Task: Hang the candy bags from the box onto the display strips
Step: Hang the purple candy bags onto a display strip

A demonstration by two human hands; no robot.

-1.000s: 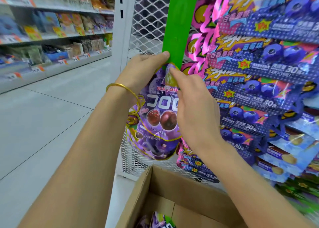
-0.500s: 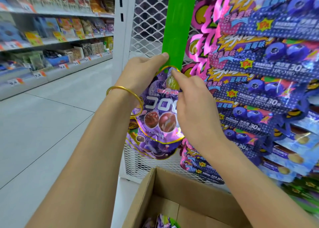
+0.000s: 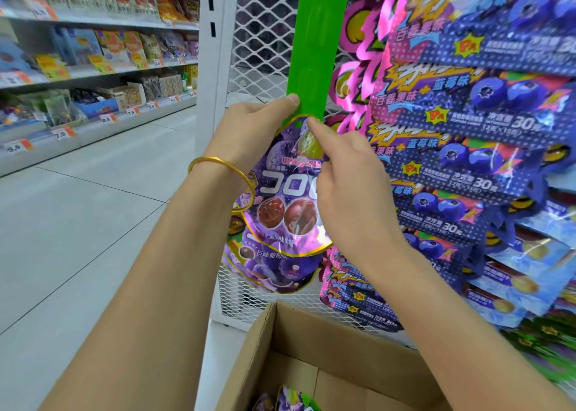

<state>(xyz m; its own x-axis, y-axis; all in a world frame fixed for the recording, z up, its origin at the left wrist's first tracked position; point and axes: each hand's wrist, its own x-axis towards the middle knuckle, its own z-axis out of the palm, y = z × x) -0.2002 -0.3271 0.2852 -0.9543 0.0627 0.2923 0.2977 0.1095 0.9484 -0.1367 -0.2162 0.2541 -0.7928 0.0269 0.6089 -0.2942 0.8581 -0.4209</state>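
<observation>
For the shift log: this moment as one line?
step: hanging | left hand: holds green strip | right hand: pinches purple candy bag | box: more bags

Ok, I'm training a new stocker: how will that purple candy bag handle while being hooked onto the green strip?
Probably floppy: the purple candy bag creases beside the right hand. Likely light: fingertips alone hold it at the green strip. Its glossy film may slip, so pinch firmly.

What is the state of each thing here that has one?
left hand: grips the lower end of the green display strip.
right hand: pinches the top of the grape candy bag.
grape candy bag: held against the strip's lower end.
green display strip: bare above the hands.
cardboard box: open, purple bags inside.
</observation>
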